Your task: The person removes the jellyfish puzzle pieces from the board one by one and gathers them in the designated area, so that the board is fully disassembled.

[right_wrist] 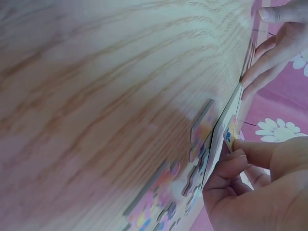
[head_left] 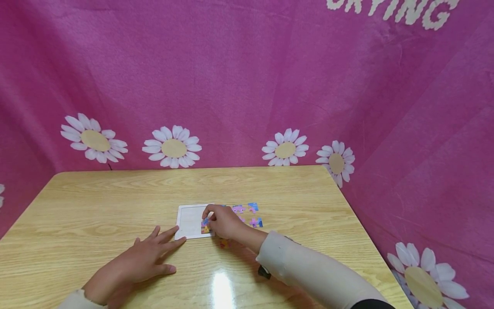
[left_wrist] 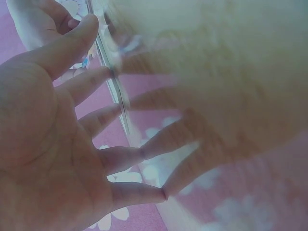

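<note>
A white puzzle tray (head_left: 190, 222) lies flat on the wooden table. My right hand (head_left: 224, 222) is over the tray's right side and pinches a small colourful puzzle piece (right_wrist: 231, 131) between thumb and fingers, tilted up in the right wrist view. In the head view, colourful puzzle artwork (head_left: 205, 226) shows at the tray's lower right, partly hidden by this hand. With fingers spread and nearly straight, my left hand (head_left: 144, 259) touches the tray's left edge and lower left corner. The left wrist view shows its palm and fingertips against the table surface.
Several loose puzzle pieces (head_left: 253, 207) lie right of the tray, some behind my right hand and forearm. One orange piece (head_left: 224, 243) sits nearer the front. A purple curtain (head_left: 231, 86) with white daisies hangs behind the table (head_left: 96, 206) and along its right.
</note>
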Motion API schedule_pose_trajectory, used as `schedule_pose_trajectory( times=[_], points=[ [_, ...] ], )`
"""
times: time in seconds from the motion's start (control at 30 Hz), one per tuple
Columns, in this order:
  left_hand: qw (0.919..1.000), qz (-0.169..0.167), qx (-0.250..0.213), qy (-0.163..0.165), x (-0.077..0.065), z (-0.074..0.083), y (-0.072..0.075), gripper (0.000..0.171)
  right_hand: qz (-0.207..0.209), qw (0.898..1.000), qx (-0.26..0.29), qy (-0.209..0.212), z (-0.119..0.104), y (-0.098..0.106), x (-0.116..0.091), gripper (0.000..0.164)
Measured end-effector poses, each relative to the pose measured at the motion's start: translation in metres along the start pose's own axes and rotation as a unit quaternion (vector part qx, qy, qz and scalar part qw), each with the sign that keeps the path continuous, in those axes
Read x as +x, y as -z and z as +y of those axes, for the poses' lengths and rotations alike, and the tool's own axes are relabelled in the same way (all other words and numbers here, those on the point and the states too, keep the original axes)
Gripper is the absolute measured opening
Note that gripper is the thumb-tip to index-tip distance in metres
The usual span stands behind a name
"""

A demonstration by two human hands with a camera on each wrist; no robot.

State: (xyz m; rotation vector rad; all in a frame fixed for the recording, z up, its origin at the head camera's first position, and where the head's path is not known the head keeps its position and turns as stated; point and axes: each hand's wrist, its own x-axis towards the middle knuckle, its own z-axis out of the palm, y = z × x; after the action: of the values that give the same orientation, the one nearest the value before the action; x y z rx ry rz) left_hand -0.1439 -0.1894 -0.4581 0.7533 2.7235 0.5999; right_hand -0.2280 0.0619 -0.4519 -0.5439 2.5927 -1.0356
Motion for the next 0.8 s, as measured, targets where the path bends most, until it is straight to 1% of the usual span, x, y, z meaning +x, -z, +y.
schedule_pose_trajectory(
  times=[0.27,0.43,0.8],
  points=[
    [1.0,-0.006,0.001,0.008,0.001,-0.001,-0.001,0.072,0.005,1.0,0.011,0.005,0.005,0.005,-0.003,0.015],
    [0.9999,-0.006,0.002,0.008,0.001,-0.001,0.0,0.072,0.002,1.0,0.027,-0.001,0.008,0.009,-0.007,0.015],
    [1.0,-0.005,-0.001,0.007,0.0,0.001,0.0,0.071,0.003,1.0,0.026,0.008,0.017,0.018,-0.018,0.016]
  ],
)
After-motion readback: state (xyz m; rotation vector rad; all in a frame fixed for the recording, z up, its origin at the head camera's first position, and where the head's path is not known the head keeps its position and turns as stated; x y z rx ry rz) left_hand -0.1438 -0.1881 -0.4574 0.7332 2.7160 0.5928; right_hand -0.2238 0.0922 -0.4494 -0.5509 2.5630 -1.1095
